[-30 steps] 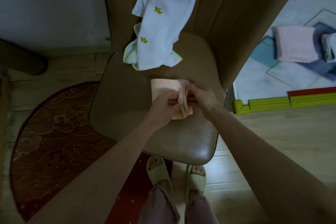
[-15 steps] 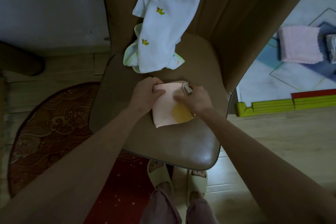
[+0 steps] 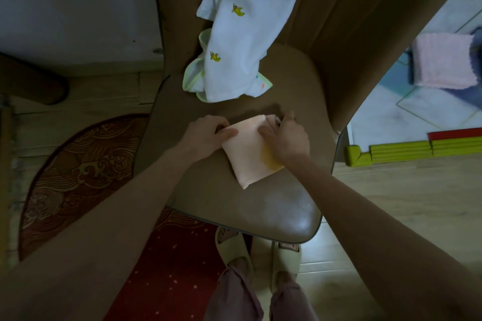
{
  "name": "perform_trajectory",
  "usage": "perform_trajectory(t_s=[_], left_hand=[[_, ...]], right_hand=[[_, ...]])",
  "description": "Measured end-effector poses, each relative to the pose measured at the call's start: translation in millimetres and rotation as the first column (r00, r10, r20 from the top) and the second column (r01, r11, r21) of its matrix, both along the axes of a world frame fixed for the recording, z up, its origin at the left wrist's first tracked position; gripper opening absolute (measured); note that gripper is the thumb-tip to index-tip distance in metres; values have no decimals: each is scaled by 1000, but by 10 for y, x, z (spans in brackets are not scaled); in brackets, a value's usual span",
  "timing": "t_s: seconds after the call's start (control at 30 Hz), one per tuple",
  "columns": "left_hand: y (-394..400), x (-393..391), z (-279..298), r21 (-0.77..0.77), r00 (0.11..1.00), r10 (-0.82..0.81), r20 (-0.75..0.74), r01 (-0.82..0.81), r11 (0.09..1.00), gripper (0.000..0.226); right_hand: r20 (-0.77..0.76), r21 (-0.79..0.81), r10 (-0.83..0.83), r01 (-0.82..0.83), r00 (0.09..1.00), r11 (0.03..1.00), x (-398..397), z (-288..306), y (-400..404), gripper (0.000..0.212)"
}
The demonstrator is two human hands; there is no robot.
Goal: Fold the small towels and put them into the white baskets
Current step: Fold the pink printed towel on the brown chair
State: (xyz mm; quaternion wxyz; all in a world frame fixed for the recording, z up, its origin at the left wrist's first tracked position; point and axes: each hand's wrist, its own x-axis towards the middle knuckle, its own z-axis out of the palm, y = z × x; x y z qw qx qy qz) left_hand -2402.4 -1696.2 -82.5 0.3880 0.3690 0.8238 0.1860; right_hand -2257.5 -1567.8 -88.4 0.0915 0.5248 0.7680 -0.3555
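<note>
On the chair seat (image 3: 214, 206), the left hand (image 3: 208, 133) pressed its curled fingers on the left edge of the folded peach towel (image 3: 246, 154), thumb lying flat on the cloth. The right hand (image 3: 285, 138) lay across the towel's right side, fingers pinching the upper right corner beside a yellow patch. The towel rested flat, tilted, near the seat's middle. Behind it, a white cloth with banana prints (image 3: 240, 41) draped down the chair back onto the seat. A pink towel (image 3: 443, 60) lay well apart on the floor mat (image 3: 386, 114).

Brown chair (image 3: 234, 206), red rug (image 3: 86, 172), slippers (image 3: 285, 255).
</note>
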Motion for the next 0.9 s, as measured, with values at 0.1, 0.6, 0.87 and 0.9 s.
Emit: perform_trajectory(t_s=[0.1,0.6,0.87,0.9], left_hand=[[-27,44,-21,54,957,153,247,-172,984,25],[30,160,377,202,752,421,508,-578,790,24],[167,417,414,-234,394,508,766,-565,791,42],[141,433,406,-267,357,560,747,-611,745,40]], right_hand=[[28,-48,-25,26,999,999,-49,0,-63,67],[-512,-309,-172,7,842,951,206,536,72,8],[-409,-340,-224,80,885,937,414,632,219,27],[-397,-342,-232,91,888,935,449,645,250,33]])
